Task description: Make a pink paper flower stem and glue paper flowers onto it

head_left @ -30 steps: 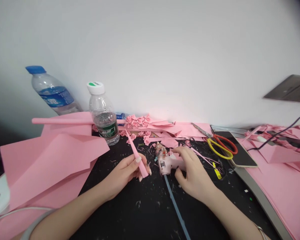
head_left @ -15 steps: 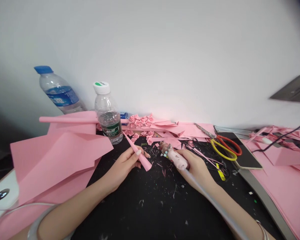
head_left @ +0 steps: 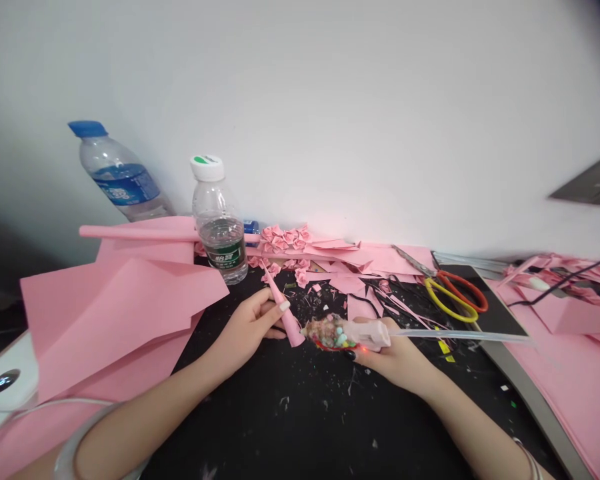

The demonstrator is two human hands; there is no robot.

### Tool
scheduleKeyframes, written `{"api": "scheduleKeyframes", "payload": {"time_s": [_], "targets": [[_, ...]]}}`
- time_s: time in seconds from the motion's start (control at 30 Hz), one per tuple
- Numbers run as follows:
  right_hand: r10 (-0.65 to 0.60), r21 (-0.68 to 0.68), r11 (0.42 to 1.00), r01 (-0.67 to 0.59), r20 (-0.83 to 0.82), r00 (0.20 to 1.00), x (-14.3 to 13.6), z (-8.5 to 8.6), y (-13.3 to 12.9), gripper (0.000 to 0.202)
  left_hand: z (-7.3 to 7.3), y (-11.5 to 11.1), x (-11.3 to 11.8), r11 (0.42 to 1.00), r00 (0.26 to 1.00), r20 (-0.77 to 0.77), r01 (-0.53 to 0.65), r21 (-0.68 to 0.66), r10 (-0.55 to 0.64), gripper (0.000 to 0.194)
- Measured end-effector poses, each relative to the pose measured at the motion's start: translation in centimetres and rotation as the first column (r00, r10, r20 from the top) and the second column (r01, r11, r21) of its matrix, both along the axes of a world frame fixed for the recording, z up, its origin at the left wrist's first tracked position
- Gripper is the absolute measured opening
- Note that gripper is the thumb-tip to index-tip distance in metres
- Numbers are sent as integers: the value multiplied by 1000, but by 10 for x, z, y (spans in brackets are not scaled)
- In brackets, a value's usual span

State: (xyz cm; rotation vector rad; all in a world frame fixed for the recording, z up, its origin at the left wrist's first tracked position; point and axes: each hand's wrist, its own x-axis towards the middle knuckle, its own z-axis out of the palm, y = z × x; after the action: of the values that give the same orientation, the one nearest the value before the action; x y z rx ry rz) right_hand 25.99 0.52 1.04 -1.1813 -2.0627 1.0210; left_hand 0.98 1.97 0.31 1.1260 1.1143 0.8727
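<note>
Between thumb and fingers, my left hand (head_left: 253, 327) pinches a slim pink paper cone (head_left: 283, 308), its point tilted up and its wide end low. My right hand (head_left: 399, 357) is wrapped round a glue gun (head_left: 363, 333), pale pink and crusted with coloured beads near the front. A long clear glue stick (head_left: 460, 335) sticks out from its back toward the right. The gun's nozzle is at the lower, wide end of the cone; whether they touch I cannot tell. A small red light glows on the gun near my fingers.
Two water bottles, one white-capped (head_left: 223, 233) and one blue-capped (head_left: 120, 177), stand at the back left by pink paper sheets (head_left: 115, 307). Folded paper roses (head_left: 285, 237) lie along the wall. Scissors (head_left: 453, 293) rest at right. Scraps litter the black mat (head_left: 300, 420).
My right hand has turned the glue gun so it points left, its nozzle now at the cone's wide end. The cone has shifted slightly right and stands steeper.
</note>
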Motion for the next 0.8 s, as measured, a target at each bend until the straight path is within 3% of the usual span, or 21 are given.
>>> {"api": "scheduleKeyframes", "payload": {"time_s": [0.4,0.8], "targets": [[56,-40,998,-54,36,998,0,5,2,17,1,0,-2,1000,1000,13,-8,-30,8,25],[62,-64,996,-57,88,994,3,2,4,21,-7,2,-4,999,999,44,-15,-36,17,26]]}}
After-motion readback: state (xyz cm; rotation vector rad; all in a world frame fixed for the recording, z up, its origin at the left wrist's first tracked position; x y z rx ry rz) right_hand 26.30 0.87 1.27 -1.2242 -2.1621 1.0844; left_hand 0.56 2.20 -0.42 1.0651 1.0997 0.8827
